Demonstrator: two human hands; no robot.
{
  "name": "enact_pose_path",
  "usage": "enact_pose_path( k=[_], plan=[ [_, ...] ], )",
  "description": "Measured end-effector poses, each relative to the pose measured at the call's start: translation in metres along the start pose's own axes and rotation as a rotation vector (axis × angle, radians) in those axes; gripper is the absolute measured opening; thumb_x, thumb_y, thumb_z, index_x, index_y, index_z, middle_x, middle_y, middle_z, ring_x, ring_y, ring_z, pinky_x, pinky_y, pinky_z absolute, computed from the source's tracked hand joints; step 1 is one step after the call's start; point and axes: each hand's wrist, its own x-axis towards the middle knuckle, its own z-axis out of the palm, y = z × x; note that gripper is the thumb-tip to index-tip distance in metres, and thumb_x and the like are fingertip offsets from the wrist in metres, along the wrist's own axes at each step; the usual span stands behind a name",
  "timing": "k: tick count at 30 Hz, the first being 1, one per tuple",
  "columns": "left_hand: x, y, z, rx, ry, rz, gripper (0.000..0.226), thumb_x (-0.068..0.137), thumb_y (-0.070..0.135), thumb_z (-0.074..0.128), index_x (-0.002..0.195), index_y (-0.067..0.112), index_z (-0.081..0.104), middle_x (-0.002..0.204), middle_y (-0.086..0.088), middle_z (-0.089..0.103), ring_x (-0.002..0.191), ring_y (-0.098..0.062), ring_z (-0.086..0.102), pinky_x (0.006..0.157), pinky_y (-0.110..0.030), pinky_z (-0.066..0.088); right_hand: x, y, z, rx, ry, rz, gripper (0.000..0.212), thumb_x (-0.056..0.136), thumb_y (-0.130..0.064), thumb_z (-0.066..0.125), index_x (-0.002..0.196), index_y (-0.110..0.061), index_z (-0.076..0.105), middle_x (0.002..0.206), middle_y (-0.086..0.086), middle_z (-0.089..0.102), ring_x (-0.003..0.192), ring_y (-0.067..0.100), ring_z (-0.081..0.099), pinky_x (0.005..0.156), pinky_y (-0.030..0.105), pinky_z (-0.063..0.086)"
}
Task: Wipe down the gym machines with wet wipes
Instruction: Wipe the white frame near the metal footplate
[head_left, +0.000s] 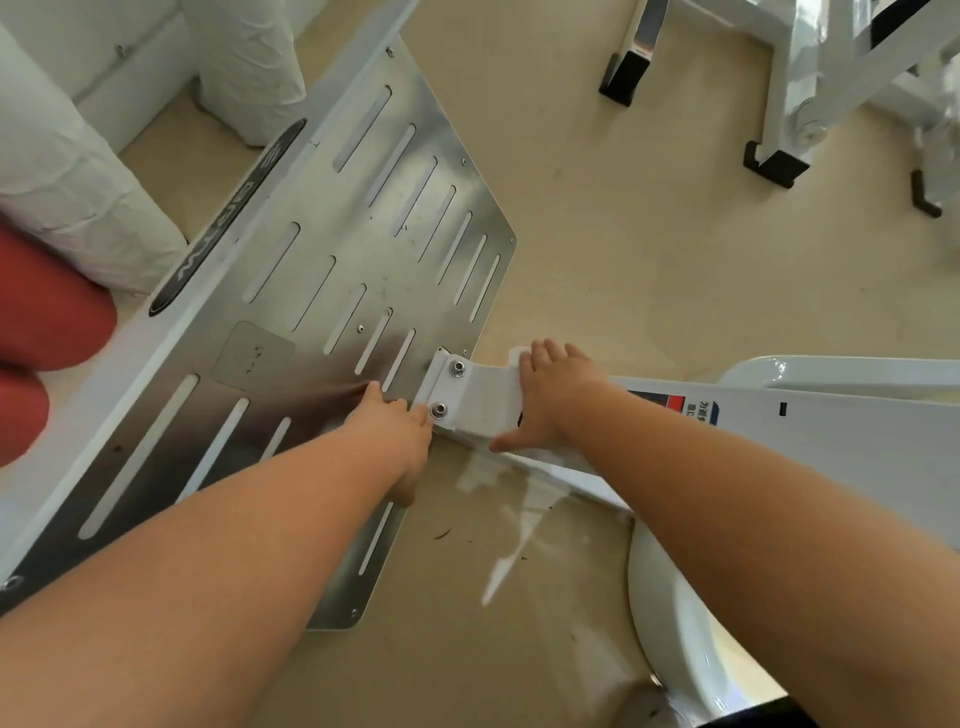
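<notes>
Beige flooring (649, 234) filled the background, and across it lay part of the gym machine: a slotted metal footplate (332, 218) joined by a white bracket (467, 395) to a white frame arm (841, 426). Two bolts (457, 368) fixed the bracket at the plate's near corner. Our right hand (556, 395) lay spread across the arm just beyond the bracket, fingers straight and thumb stretched along the near side, pressing the wet wipe (515, 358) flat against the painted metal. Only a white corner of the wipe showed past our fingertips, and we could not tell how much of it lay beneath the palm. Our left hand (395, 431) rested flat on the footplate beside the nearer bolt, fingers straight and close together, thumb hanging over the plate's edge, holding nothing. The two hands were near one another, with the bracket between them. A printed label (675, 408) sat on the arm next to our right wrist. A black logo strip (228, 218) ran along the white beam at the plate's far side. At left were two red pads (47, 322) and, behind them, white wrapped rollers (78, 182). A second white machine frame (841, 67) on black feet (621, 78) stood well apart at upper right.
</notes>
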Motion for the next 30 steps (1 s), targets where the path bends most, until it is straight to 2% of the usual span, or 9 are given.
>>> enact_pose_path(
  k=[6,9,12,15,17,20,23,28,30],
  plan=[
    [-0.001,-0.004,-0.003,0.009,-0.041,0.0,0.09,0.091,0.049,0.053,0.162,0.012,0.01,0.168,-0.008,0.01,0.154,-0.025,0.012,0.121,-0.061,0.002,0.016,-0.075,0.024,-0.112,0.036,-0.115,0.143,0.07,-0.1,0.038,0.159,-0.001,-0.015,0.168,0.021,-0.017,0.155,0.039,-0.017,0.126,0.053,-0.005],
    [-0.001,-0.008,-0.001,0.014,-0.061,0.019,0.084,0.093,0.045,0.05,0.162,0.013,0.012,0.169,-0.007,0.007,0.156,-0.022,0.003,0.123,-0.058,-0.004,0.008,-0.079,0.035,-0.133,0.048,-0.207,0.14,0.072,-0.097,0.042,0.16,-0.002,-0.013,0.168,0.02,-0.016,0.156,0.037,-0.015,0.127,0.051,-0.005],
    [0.001,-0.011,-0.004,-0.005,-0.077,0.037,0.084,0.091,0.047,0.053,0.161,0.014,0.019,0.168,-0.006,0.013,0.155,-0.021,0.008,0.123,-0.058,-0.003,-0.001,-0.046,0.029,-0.185,0.058,-0.214,0.136,0.076,-0.094,0.043,0.16,-0.002,-0.012,0.169,0.02,-0.015,0.157,0.036,-0.012,0.128,0.049,-0.004],
    [0.0,-0.012,-0.007,-0.011,-0.071,0.055,0.081,0.092,0.048,0.052,0.16,0.015,0.022,0.167,-0.006,0.016,0.154,-0.021,0.011,0.122,-0.058,-0.003,0.011,-0.021,0.01,-0.089,0.026,0.007,0.144,0.07,-0.099,0.042,0.16,0.0,-0.012,0.169,0.021,-0.013,0.157,0.037,-0.01,0.127,0.052,0.001],
    [-0.001,-0.013,-0.003,-0.011,-0.058,0.054,0.081,0.092,0.048,0.051,0.16,0.016,0.021,0.168,-0.007,0.013,0.155,-0.02,0.008,0.122,-0.058,-0.005,0.023,-0.028,0.003,-0.011,0.012,0.069,0.149,0.065,-0.103,0.039,0.159,0.002,-0.012,0.169,0.022,-0.012,0.157,0.038,-0.01,0.127,0.054,0.002],
    [-0.003,-0.015,0.002,-0.013,-0.044,0.058,0.083,0.094,0.049,0.05,0.161,0.015,0.018,0.169,-0.007,0.006,0.156,-0.019,-0.001,0.121,-0.056,-0.008,0.026,-0.073,0.009,0.01,0.002,-0.001,0.149,0.066,-0.103,0.036,0.158,0.003,-0.015,0.167,0.025,-0.017,0.155,0.041,-0.016,0.126,0.056,-0.005],
    [0.0,-0.016,0.001,-0.046,-0.042,0.063,0.083,0.092,0.058,0.05,0.159,0.016,0.025,0.168,-0.006,0.015,0.156,-0.019,0.005,0.121,-0.055,-0.008,0.014,-0.111,0.023,0.051,-0.005,-0.011,0.148,0.067,-0.101,0.037,0.157,0.004,-0.017,0.165,0.028,-0.021,0.153,0.042,-0.021,0.124,0.055,-0.011],
    [0.002,-0.017,-0.004,-0.039,-0.056,0.058,0.079,0.092,0.053,0.052,0.159,0.017,0.028,0.166,-0.005,0.02,0.155,-0.02,0.01,0.122,-0.056,-0.006,0.0,-0.084,0.035,-0.07,0.051,-0.19,0.139,0.074,-0.096,0.042,0.159,-0.001,-0.013,0.168,0.02,-0.019,0.156,0.036,-0.018,0.126,0.051,-0.009],
    [-0.001,-0.016,-0.002,-0.021,-0.043,0.055,0.08,0.094,0.049,0.05,0.16,0.016,0.021,0.168,-0.005,0.014,0.155,-0.02,0.007,0.122,-0.057,-0.006,-0.001,-0.061,0.029,-0.167,0.048,-0.173,0.137,0.076,-0.095,0.039,0.159,-0.001,-0.015,0.167,0.021,-0.018,0.156,0.037,-0.016,0.127,0.051,-0.006]
  ],
)
